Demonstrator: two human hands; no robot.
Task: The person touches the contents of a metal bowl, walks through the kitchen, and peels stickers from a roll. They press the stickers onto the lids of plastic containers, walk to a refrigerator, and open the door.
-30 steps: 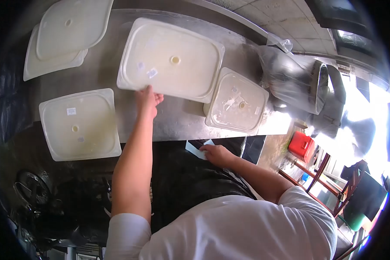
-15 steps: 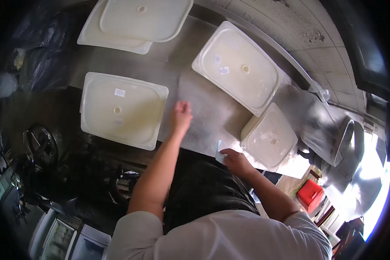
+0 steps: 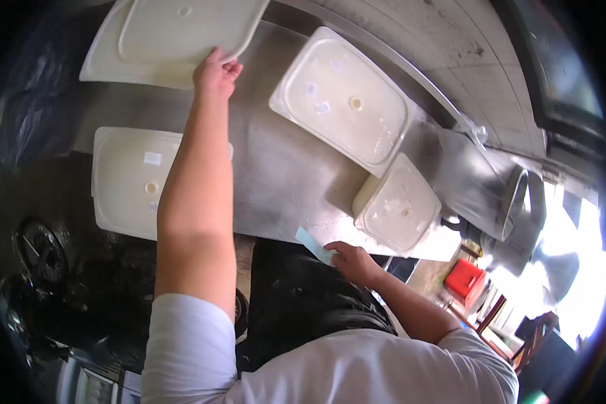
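My left hand (image 3: 215,73) reaches far across the steel counter (image 3: 283,175) and grips the near edge of the top white lid (image 3: 182,30), which lies on another lid (image 3: 108,60) at the far left. My right hand (image 3: 351,261) rests at the counter's near edge, its fingers on a pale blue slip of paper (image 3: 311,242). My left forearm crosses over a lidded white container (image 3: 131,182).
A large lidded white container (image 3: 343,101) stands at the back middle and a smaller one (image 3: 397,210) near the front right. A metal bowl in clear plastic (image 3: 512,202) sits at the right end. A red box (image 3: 468,279) lies below the counter.
My left hand has moved from the bare counter middle up and left to the stacked lids and closed on the top one. My right hand has stayed on the paper slip.
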